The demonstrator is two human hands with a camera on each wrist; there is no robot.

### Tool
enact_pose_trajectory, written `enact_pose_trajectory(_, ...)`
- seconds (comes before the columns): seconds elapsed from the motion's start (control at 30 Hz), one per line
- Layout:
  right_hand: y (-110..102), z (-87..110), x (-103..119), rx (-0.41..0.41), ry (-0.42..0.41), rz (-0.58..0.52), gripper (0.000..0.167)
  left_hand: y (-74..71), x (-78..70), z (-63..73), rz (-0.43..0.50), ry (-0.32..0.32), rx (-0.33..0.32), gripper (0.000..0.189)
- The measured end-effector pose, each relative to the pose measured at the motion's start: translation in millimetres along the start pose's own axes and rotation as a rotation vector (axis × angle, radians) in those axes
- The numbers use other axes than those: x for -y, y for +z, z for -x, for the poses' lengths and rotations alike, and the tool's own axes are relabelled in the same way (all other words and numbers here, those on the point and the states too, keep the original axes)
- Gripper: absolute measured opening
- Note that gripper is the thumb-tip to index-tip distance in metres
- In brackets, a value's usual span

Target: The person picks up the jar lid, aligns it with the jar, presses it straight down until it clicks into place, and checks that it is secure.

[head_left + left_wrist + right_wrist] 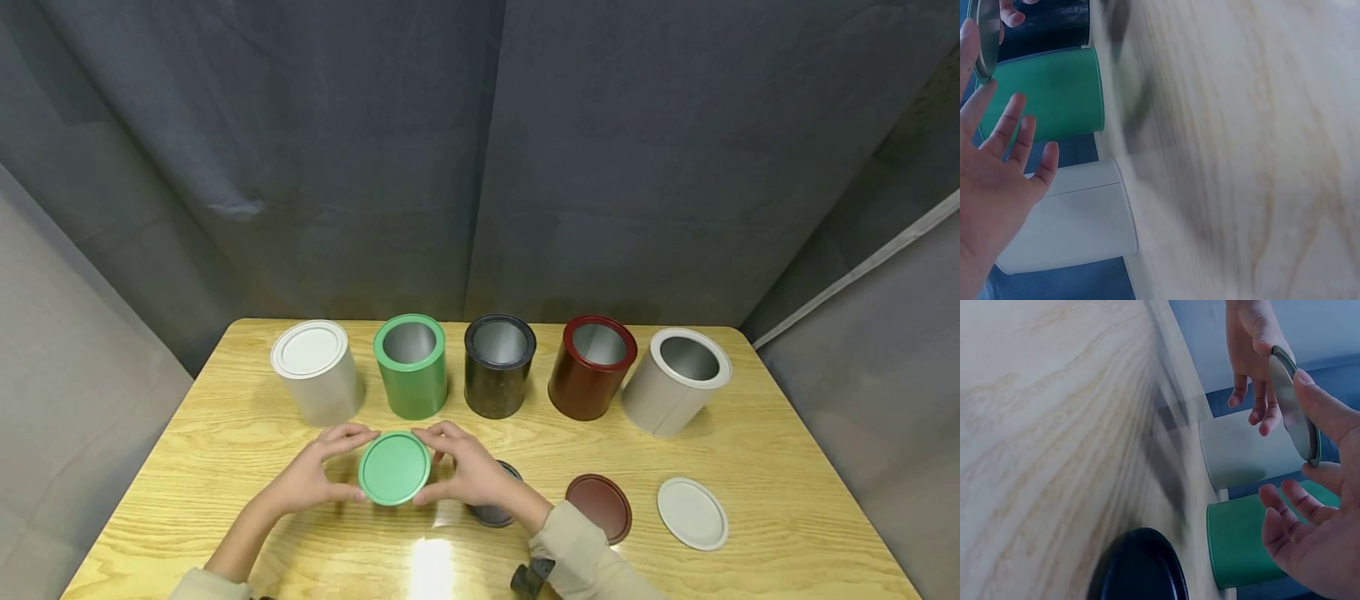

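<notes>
A round green lid (394, 468) is held above the table between both hands, its green face up in the head view. My left hand (320, 472) pinches its left edge between thumb and index finger, while the other fingers spread free in the left wrist view. On the opposite edge, my right hand (468, 473) grips the rim with thumb and index finger. The lid's bare metal underside (1291, 409) shows in the right wrist view. Just beyond the hands stands the open green can (414, 383). A black lid (491, 510) lies partly hidden beneath the right hand and forearm.
Along the back stand a white can with its lid on (318, 383), an open black can (495, 379), an open dark red can (588, 379) and an open white can (667, 396), which tilts in view. A dark red lid (598, 508) and a white lid (693, 513) lie at right.
</notes>
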State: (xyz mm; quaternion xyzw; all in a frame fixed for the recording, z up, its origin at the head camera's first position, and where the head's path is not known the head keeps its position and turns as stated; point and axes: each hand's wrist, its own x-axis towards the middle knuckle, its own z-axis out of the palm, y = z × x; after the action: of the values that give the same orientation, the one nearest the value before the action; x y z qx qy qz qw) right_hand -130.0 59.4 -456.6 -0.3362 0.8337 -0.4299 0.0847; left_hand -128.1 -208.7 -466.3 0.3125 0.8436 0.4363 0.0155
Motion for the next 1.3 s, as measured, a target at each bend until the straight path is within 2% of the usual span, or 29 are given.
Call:
enact_pose_trajectory(0.2,-6.1,-1.9,4.1,-0.016,-0.009,-0.016,0.08,-2.8,-4.4,-2.8,0.004,0.004,-0.056,0.07)
enact_pose_trajectory(0.37,-9.3,-4.7,6.1,-0.06,-0.022,-0.019,0.079,-5.8,-7.8,-6.2,-0.016,0.029,-0.122,0.064)
enact_pose_trajectory(0.6,-14.7,-9.5,11.5,-0.113,-0.049,-0.019,0.079,-9.3,-14.9,-10.5,-0.039,0.022,-0.189,0.06)
enact_pose_trajectory(0.67,-16.1,-10.6,12.0,-0.127,-0.057,-0.017,0.079,-10.2,-20.1,-11.8,-0.046,0.022,-0.211,0.059)
enact_pose_trajectory(0.8,-19.4,-12.5,13.5,-0.157,-0.055,-0.019,0.079,-14.9,-42.0,-15.2,-0.043,0.035,-0.25,0.055)
enact_pose_trajectory(0.9,-22.1,-13.7,15.2,-0.175,-0.048,-0.029,0.079,-18.6,-57.0,-17.6,-0.05,0.042,-0.25,0.053)
enact_pose_trajectory(0.97,-23.7,-14.1,16.4,-0.184,-0.046,-0.032,0.079,-19.5,-60.0,-18.7,-0.058,0.044,-0.243,0.054)
enact_pose_trajectory(1.03,-25.1,-14.5,17.3,-0.189,-0.041,-0.029,0.079,-18.9,-58.4,-19.6,-0.072,0.057,-0.239,0.057)
enact_pose_trajectory(1.23,-29.2,-16.1,17.9,-0.202,-0.037,-0.007,0.079,-11.6,-35.2,-22.0,-0.117,0.072,-0.263,0.069)
enact_pose_trajectory(1.3,-30.9,-16.9,18.4,-0.209,-0.045,0.004,0.079,-11.3,-33.0,-23.4,-0.135,0.081,-0.275,0.071)
